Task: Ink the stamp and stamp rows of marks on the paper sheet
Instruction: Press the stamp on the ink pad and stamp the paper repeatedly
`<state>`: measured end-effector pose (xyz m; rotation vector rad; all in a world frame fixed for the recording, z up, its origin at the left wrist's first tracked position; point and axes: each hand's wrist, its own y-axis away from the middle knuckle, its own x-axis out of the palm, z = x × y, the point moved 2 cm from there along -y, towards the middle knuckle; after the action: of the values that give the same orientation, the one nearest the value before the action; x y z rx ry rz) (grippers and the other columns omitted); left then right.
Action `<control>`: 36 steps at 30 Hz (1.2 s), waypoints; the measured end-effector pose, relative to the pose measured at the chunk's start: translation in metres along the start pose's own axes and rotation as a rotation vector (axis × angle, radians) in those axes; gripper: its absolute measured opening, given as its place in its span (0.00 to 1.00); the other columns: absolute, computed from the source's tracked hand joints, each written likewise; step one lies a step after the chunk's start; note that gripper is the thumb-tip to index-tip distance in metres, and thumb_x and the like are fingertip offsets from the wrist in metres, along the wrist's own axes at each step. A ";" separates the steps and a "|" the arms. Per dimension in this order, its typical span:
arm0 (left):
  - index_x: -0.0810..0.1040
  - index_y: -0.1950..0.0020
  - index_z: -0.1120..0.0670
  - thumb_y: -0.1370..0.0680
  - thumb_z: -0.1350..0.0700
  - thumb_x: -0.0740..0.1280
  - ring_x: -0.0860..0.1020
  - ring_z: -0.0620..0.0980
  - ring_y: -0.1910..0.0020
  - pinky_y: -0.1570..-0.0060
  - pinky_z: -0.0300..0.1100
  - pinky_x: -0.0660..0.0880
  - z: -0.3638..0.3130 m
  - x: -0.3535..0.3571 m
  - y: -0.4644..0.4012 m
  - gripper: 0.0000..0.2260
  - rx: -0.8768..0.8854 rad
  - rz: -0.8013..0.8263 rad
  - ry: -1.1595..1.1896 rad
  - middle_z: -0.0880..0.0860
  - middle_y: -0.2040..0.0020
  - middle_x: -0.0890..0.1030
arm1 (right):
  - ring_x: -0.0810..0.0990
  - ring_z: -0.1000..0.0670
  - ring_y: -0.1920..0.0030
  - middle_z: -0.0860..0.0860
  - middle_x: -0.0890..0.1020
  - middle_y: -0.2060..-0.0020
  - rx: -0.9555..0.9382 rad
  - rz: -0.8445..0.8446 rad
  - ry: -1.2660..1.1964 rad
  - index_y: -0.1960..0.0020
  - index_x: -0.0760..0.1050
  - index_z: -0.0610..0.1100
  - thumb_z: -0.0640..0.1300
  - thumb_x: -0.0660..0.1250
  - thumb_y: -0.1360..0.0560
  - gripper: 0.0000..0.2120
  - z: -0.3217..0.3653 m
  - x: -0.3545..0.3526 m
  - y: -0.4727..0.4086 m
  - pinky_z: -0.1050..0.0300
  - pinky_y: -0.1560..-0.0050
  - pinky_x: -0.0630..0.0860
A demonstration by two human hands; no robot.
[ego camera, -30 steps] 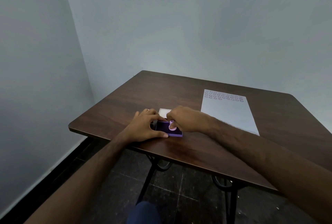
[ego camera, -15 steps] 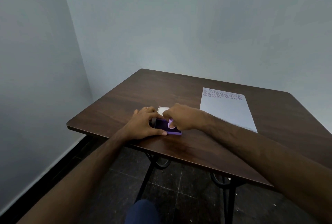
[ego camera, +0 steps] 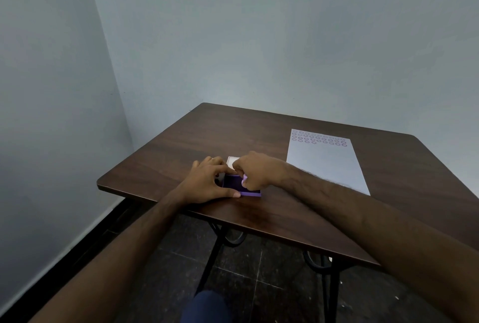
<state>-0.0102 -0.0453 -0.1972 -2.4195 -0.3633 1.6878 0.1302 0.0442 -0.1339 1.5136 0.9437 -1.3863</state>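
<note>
Inking step in hand: right hand (ego camera: 259, 172) is closed round a small lilac stamp (ego camera: 244, 180), pressing it down on the purple ink pad (ego camera: 234, 183) at frame centre, near the front edge of the dark wooden table (ego camera: 181, 141). Only a sliver of the stamp shows under the curled fingers, so its face is hidden; contact with the pad looks likely, not certain. Left hand (ego camera: 207, 182) is flat and spread, gripping nothing, fingers resting along the pad's left and near sides with the thumb lying along the front edge, judged to be steadying the pad. A white lid (ego camera: 231, 159) pokes out just behind the pad, mostly covered by the hands; not sure it is the pad's cover.

Paper sheet (ego camera: 328, 164) lies to the right of centre, well apart from the pad, angled a bit. Its far end carries about four rows of purple ring marks (ego camera: 318, 138); the last row has gaps in the middle, hard to say more at this size. Rest of the sheet is blank, so the task looks early.

Next move, judged: lift the stamp straight off the pad, carry it right and up-frame to the sheet, land it in the next open slot in line with the rows, press flat without sliding. Left hand may need to hold the paper down.
</note>
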 end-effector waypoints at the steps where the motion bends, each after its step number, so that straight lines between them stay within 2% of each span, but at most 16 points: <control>1: 0.78 0.39 0.38 0.33 0.27 0.68 0.69 0.44 0.43 0.44 0.49 0.65 0.000 0.000 0.000 0.26 -0.001 0.002 0.003 0.44 0.44 0.74 | 0.73 0.50 0.63 0.53 0.72 0.67 0.002 0.006 -0.005 0.65 0.65 0.51 0.38 0.67 0.28 0.14 0.001 0.000 0.001 0.61 0.69 0.66; 3: 0.79 0.39 0.40 0.33 0.28 0.69 0.68 0.45 0.43 0.44 0.49 0.64 0.000 0.000 0.000 0.27 -0.003 0.004 -0.001 0.43 0.44 0.74 | 0.74 0.50 0.60 0.52 0.75 0.63 -0.048 0.040 -0.004 0.54 0.74 0.46 0.38 0.67 0.26 0.04 -0.001 -0.001 0.003 0.62 0.68 0.65; 4: 0.80 0.39 0.41 0.33 0.28 0.69 0.68 0.45 0.43 0.46 0.48 0.64 0.000 0.000 0.000 0.27 -0.004 0.000 -0.008 0.43 0.44 0.74 | 0.74 0.50 0.60 0.51 0.76 0.61 -0.098 0.051 -0.014 0.50 0.75 0.44 0.37 0.66 0.25 0.05 -0.003 -0.002 0.004 0.62 0.67 0.65; 8: 0.80 0.41 0.44 0.32 0.30 0.70 0.68 0.44 0.44 0.48 0.47 0.62 -0.001 -0.001 -0.001 0.26 -0.005 0.001 -0.023 0.44 0.43 0.75 | 0.73 0.50 0.60 0.50 0.76 0.62 -0.243 0.099 -0.004 0.55 0.72 0.43 0.35 0.67 0.25 0.05 -0.009 -0.008 0.009 0.61 0.65 0.64; 11: 0.80 0.40 0.44 0.34 0.27 0.68 0.68 0.45 0.44 0.48 0.47 0.63 -0.001 -0.001 -0.001 0.29 -0.006 0.007 -0.024 0.44 0.43 0.75 | 0.73 0.50 0.60 0.53 0.73 0.64 -0.181 0.091 0.012 0.55 0.71 0.47 0.37 0.66 0.25 0.06 -0.005 -0.006 0.004 0.61 0.65 0.66; 14: 0.79 0.39 0.40 0.35 0.25 0.66 0.67 0.43 0.44 0.49 0.46 0.61 0.000 -0.001 -0.001 0.30 -0.007 0.012 -0.017 0.42 0.43 0.74 | 0.75 0.48 0.58 0.53 0.72 0.64 -0.020 0.100 -0.019 0.57 0.69 0.50 0.40 0.66 0.27 0.07 0.000 -0.003 -0.005 0.61 0.69 0.66; 15: 0.78 0.39 0.39 0.35 0.25 0.67 0.67 0.42 0.44 0.49 0.46 0.61 0.000 -0.001 -0.001 0.29 -0.006 0.015 -0.014 0.42 0.43 0.73 | 0.75 0.47 0.57 0.52 0.72 0.63 0.016 0.107 -0.019 0.52 0.72 0.49 0.41 0.66 0.28 0.06 0.002 -0.003 -0.007 0.60 0.69 0.67; 17: 0.78 0.39 0.37 0.35 0.25 0.66 0.66 0.42 0.44 0.49 0.46 0.60 0.001 -0.001 -0.001 0.29 -0.007 0.015 -0.013 0.41 0.43 0.73 | 0.76 0.47 0.56 0.50 0.74 0.59 -0.001 0.112 0.031 0.43 0.75 0.46 0.42 0.67 0.27 0.13 0.004 -0.003 -0.009 0.59 0.65 0.71; 19: 0.79 0.41 0.39 0.35 0.25 0.66 0.66 0.42 0.45 0.50 0.46 0.60 0.001 0.000 -0.001 0.29 -0.005 0.006 -0.019 0.41 0.44 0.73 | 0.75 0.49 0.59 0.53 0.73 0.63 -0.107 0.115 0.055 0.51 0.73 0.47 0.40 0.67 0.26 0.06 0.001 -0.005 -0.005 0.60 0.66 0.69; 21: 0.80 0.41 0.42 0.36 0.24 0.65 0.66 0.42 0.45 0.50 0.46 0.60 0.001 0.001 -0.002 0.32 -0.008 0.005 -0.028 0.41 0.44 0.73 | 0.74 0.50 0.60 0.54 0.73 0.65 -0.160 0.132 0.026 0.56 0.70 0.46 0.38 0.67 0.24 0.06 -0.006 -0.006 -0.002 0.61 0.67 0.66; 24: 0.80 0.40 0.43 0.35 0.25 0.66 0.66 0.42 0.44 0.48 0.46 0.60 0.002 0.001 -0.001 0.32 -0.015 0.013 -0.025 0.42 0.43 0.73 | 0.74 0.50 0.58 0.52 0.75 0.61 -0.143 0.127 0.003 0.49 0.74 0.44 0.39 0.67 0.24 0.05 -0.007 -0.004 -0.002 0.62 0.65 0.66; 27: 0.79 0.38 0.41 0.34 0.26 0.67 0.67 0.43 0.43 0.47 0.46 0.62 0.000 -0.001 -0.001 0.30 -0.016 0.022 -0.025 0.42 0.42 0.73 | 0.73 0.50 0.56 0.52 0.74 0.58 -0.106 0.104 -0.059 0.39 0.74 0.43 0.39 0.66 0.25 0.14 -0.004 -0.003 -0.003 0.64 0.67 0.65; 29: 0.78 0.38 0.39 0.33 0.27 0.68 0.67 0.43 0.43 0.45 0.47 0.63 -0.002 -0.002 -0.001 0.29 -0.022 0.027 -0.026 0.42 0.42 0.73 | 0.74 0.50 0.56 0.52 0.74 0.57 -0.067 0.108 -0.082 0.41 0.74 0.45 0.39 0.66 0.25 0.13 -0.003 -0.004 -0.002 0.64 0.67 0.66; 31: 0.78 0.37 0.39 0.33 0.28 0.68 0.68 0.44 0.41 0.44 0.48 0.63 -0.004 -0.003 0.000 0.28 -0.020 0.038 -0.029 0.43 0.42 0.74 | 0.74 0.49 0.55 0.49 0.76 0.57 -0.024 0.114 -0.094 0.48 0.73 0.46 0.41 0.67 0.25 0.07 -0.005 -0.004 0.000 0.62 0.66 0.67; 33: 0.77 0.36 0.39 0.33 0.27 0.67 0.68 0.44 0.41 0.44 0.48 0.63 -0.006 -0.004 0.001 0.29 -0.016 0.034 -0.049 0.43 0.42 0.74 | 0.76 0.48 0.54 0.45 0.81 0.53 0.021 0.087 -0.176 0.49 0.74 0.41 0.43 0.69 0.25 0.08 -0.013 -0.006 0.007 0.57 0.62 0.70; 36: 0.76 0.34 0.39 0.32 0.25 0.64 0.68 0.43 0.42 0.44 0.48 0.63 -0.009 -0.006 0.002 0.32 -0.007 0.031 -0.080 0.43 0.41 0.73 | 0.80 0.48 0.55 0.45 0.85 0.52 0.114 -0.095 -0.451 0.49 0.79 0.38 0.46 0.72 0.26 0.12 -0.040 -0.007 0.026 0.55 0.56 0.73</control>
<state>-0.0037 -0.0486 -0.1889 -2.3795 -0.3445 1.8038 0.1676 0.0732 -0.1232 1.1707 0.6680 -1.7796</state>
